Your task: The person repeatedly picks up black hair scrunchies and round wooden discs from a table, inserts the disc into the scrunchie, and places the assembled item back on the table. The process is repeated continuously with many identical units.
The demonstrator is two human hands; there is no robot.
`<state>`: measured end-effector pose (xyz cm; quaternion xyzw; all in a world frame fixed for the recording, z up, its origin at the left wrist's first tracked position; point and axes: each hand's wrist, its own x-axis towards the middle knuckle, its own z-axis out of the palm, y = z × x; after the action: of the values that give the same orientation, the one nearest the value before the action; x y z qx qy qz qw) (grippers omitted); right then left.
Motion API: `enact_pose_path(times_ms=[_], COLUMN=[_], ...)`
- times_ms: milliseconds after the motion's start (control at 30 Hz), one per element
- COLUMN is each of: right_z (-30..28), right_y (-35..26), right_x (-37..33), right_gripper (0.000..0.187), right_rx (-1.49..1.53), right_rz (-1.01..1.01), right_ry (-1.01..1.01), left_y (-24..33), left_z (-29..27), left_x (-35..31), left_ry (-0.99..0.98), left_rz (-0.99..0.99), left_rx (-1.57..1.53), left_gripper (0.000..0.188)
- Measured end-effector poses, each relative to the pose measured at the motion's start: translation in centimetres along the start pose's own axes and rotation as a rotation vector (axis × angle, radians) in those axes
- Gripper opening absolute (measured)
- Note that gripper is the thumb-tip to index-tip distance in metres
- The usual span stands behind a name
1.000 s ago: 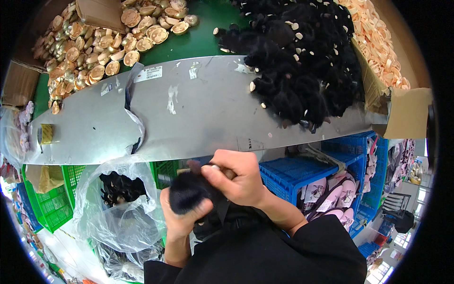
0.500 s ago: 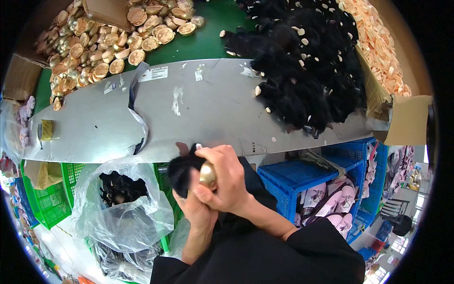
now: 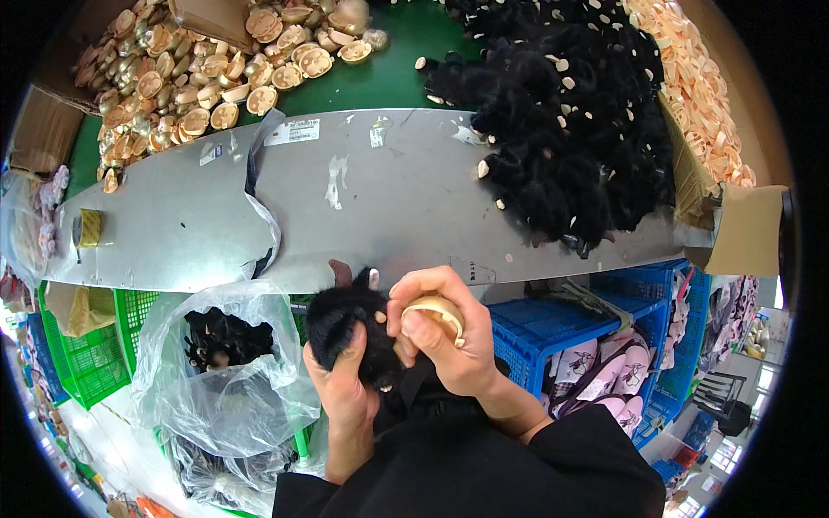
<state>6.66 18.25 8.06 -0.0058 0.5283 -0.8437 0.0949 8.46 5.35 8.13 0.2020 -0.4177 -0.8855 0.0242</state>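
My left hand [image 3: 347,393] is closed around a black furry plush piece [image 3: 338,318], its thumb pressed into the fur. Brown and pale ear-like tabs stick out of the top, and small cream pegs show on its side. In my right hand [image 3: 458,337] is a gold dome-shaped shell [image 3: 436,312] with a peach-coloured inside, gripped between thumb and fingers. The shell sits just right of the plush; whether my right fingertips touch the fur I cannot tell. Both hands are in front of the metal table's near edge.
Gold half shells [image 3: 186,95] are heaped at the far left of the metal table [image 3: 389,207]. Black plush pieces [image 3: 561,129] pile up at right, beside a box of peach parts [image 3: 691,86]. Below are a plastic bag [image 3: 224,414], green crates [image 3: 86,354] and blue crates [image 3: 518,337].
My right hand has moved right with the gold shell, away from the plush, and tilted it so its peach inside shows. More of the plush in my left hand is visible.
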Motion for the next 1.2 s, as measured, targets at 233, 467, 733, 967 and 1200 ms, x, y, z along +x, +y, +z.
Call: enact_pose_path(times_ms=[233, 467, 733, 967, 1200], right_z=[-0.8, -0.8, -0.4, -0.1, -1.5], right_y=[-1.3, -1.3, -0.3, 0.8, 0.0], right_x=[0.0, 0.8, 1.3, 2.4, 2.7], right_gripper=[0.022, 0.027, 0.022, 0.043, 0.044], right_rx=[-0.219, -0.465, -0.814, -0.831, -0.864], right_rz=[-0.048, -0.195, -0.588, -0.761, -0.71], right_ry=[-0.057, -0.032, -0.003, -0.019, -0.17], left_y=[1.2, 1.0, 1.1, 0.9, 1.2], left_z=[-0.5, -1.2, -1.4, -1.4, -1.9], left_x=[-1.0, -1.4, -1.5, -1.2, -1.1], left_ry=[-0.077, -0.077, -0.195, -0.2, -0.185], left_rz=[-0.063, -0.016, 0.111, 0.235, 0.101], left_rx=[0.128, 0.22, 0.473, 0.579, 0.425], left_gripper=[0.02, 0.027, 0.041, 0.027, 0.019])
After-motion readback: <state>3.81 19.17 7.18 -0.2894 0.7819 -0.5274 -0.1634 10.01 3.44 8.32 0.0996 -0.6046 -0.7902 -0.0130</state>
